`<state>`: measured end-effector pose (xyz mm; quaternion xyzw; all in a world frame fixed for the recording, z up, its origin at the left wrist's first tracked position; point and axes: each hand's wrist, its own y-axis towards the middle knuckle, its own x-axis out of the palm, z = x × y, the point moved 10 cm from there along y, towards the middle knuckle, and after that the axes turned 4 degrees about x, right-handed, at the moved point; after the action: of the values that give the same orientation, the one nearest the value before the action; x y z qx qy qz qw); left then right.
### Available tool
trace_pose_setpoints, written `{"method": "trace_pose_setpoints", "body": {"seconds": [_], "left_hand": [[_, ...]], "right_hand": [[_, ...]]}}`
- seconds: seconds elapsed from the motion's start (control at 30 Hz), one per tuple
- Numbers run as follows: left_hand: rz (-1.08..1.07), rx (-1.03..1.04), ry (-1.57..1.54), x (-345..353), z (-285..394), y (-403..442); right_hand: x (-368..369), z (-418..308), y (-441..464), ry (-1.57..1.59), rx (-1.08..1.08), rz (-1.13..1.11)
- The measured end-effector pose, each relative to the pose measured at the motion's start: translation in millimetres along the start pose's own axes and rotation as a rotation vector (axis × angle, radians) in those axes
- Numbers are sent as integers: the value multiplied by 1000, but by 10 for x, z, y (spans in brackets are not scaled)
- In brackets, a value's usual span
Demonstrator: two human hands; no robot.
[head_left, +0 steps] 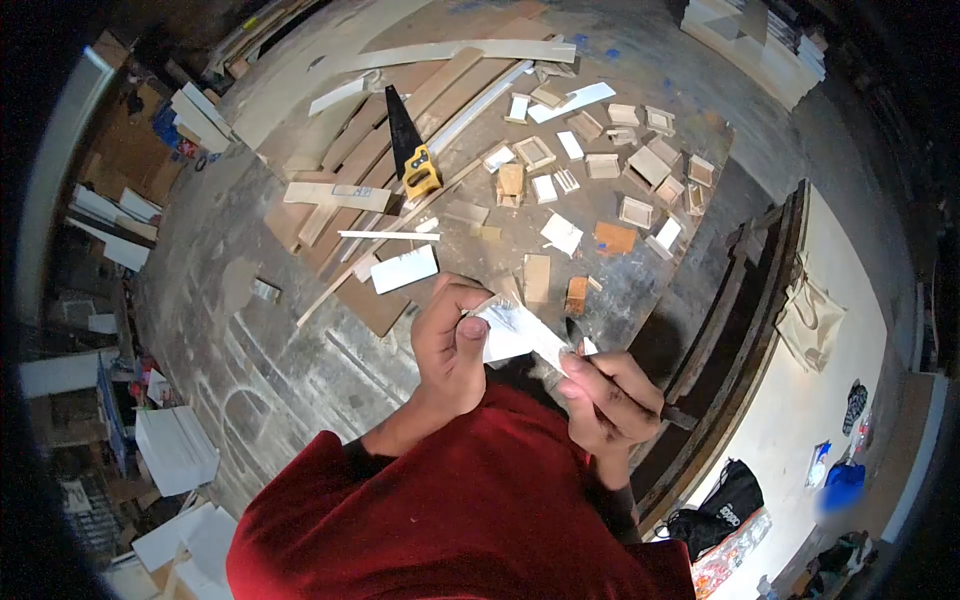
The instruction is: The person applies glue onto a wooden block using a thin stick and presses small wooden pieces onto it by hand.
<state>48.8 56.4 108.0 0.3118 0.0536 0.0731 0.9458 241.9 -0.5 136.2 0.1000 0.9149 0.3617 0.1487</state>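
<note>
"What do you have in your hands?"

"A white piece [537,337], held up in front of my red shirt [450,490], above the floor [200,260]. My left hand [452,345] has its grip closed on one end, with the thumb bent over. My right hand [612,400] pinches the other end between thumb and fingers."

"So both grips are closed?"

"Yes, both on that same piece. It slants down from my left hand to my right."

"And that dark bar beside your right hand?"

"The dark bar [680,417] sticks out just beside the palm. I can't tell whether I'm holding it."

"What lies beyond your hands?"

"A saw [414,150] with a yellow handle and a black blade rests on long boards [350,135], over to the left. Closer to me is a white block [404,269], and a tan block [537,278] lies just past my hands. Farther right there are many small wooden boxes [650,168], scattered about, with an orange-brown block [615,238] near them."

"Anything off to your right?"

"A cream bag [810,322] lies on a pale surface [780,410], and a black bag [722,508] sits nearer to me."
</note>
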Motion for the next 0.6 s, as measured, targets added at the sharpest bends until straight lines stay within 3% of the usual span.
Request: {"method": "trace_pose_setpoints", "body": {"seconds": [0.2,0.33,0.4,0.47,0.6], "left_hand": [[-6,-52,-42,-113,-90,-30],[8,-93,-85,-118,-110,-4],[28,-106,-97,-164,-117,51],[45,-118,-103,-225,-150,41],[76,-160,-97,-246,-238,-17]], "right_hand": [[-97,166,-117,57,93,74],[88,126,123,32,165,-16],[177,86,125,6,57,-120],[180,97,134,13,82,-129],[203,230,204,97,302,-19]]}}
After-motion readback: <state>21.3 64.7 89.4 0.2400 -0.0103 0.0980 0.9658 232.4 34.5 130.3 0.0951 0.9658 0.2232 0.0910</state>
